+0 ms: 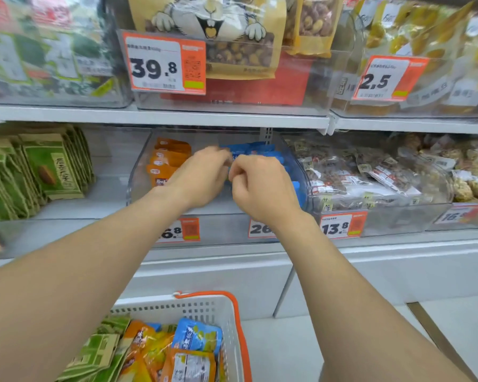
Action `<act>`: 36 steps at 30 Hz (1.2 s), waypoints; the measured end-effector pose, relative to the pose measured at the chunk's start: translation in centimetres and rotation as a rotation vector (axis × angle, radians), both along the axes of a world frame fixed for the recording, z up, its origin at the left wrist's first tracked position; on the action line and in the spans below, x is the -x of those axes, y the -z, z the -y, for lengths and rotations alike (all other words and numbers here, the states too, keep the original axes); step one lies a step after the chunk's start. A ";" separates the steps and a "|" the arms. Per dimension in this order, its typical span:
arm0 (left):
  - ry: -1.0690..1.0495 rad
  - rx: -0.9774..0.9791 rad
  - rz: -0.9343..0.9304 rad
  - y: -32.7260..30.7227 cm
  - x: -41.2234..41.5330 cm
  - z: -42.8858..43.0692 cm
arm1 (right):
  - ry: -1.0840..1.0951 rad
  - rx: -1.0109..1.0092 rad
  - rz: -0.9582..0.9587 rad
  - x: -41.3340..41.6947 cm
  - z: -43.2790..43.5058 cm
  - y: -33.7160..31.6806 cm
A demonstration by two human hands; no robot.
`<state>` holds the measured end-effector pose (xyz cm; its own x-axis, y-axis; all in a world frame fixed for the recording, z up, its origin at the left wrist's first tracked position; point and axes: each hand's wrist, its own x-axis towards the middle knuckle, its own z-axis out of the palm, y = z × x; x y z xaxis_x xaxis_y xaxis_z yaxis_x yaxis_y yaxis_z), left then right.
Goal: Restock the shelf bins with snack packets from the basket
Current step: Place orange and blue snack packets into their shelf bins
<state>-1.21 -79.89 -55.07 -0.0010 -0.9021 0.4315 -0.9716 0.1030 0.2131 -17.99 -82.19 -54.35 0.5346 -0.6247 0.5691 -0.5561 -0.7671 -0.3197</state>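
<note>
Both my hands reach into a clear shelf bin (138,172) on the middle shelf. The bin holds orange packets (166,158) on its left and blue packets (260,151) on its right. My left hand (202,177) has its fingers curled at the blue packets' top edge. My right hand (260,188) is curled beside it, pinching the same blue packets; the exact grip is hidden behind the knuckles. Below, a white basket (204,310) with an orange handle holds a blue packet (198,336), orange packets (155,357) and green packets (100,354).
Green packets (39,172) stand in the bin to the left. A bin of clear nut bags (370,175) sits to the right. Upper bins hold a squirrel-print bag (213,28) and price tags (166,64). The white shelf base and floor lie below.
</note>
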 end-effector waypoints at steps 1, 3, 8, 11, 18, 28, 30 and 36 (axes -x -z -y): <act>0.024 0.018 0.016 -0.4 0.3 -1.4 | 0.010 -0.016 -0.041 0.0 -1.1 -0.2; 0.033 0.042 0.004 -0.7 0.8 -4.0 | 0.027 -0.055 -0.161 -0.3 -3.1 -0.6; 0.068 0.105 0.055 0.1 1.4 -11.0 | -0.092 -0.359 -0.513 -0.2 -8.7 -0.9; 0.068 0.045 0.076 2.6 1.2 -15.1 | -0.127 -0.473 -0.796 -0.1 -11.3 1.3; -0.047 -0.492 -0.012 10.7 0.8 -19.2 | -0.159 -0.531 -1.105 0.6 -15.8 9.4; 0.127 -1.041 0.066 20.1 5.7 -20.7 | -0.123 -0.495 -1.376 0.6 -17.3 13.1; 0.185 -1.132 0.047 21.9 6.8 -20.7 | -0.101 -0.495 -1.385 0.5 -17.1 13.1; 0.384 -1.335 0.158 25.3 9.7 -21.7 | -0.079 -0.497 -1.401 0.2 -16.6 13.4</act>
<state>-10.92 -58.17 -80.34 -0.3060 -0.5590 -0.7706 -0.9520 0.1732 0.2524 -18.15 -65.59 -67.75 0.4946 -0.5397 -0.6812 -0.5882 -0.7849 0.1947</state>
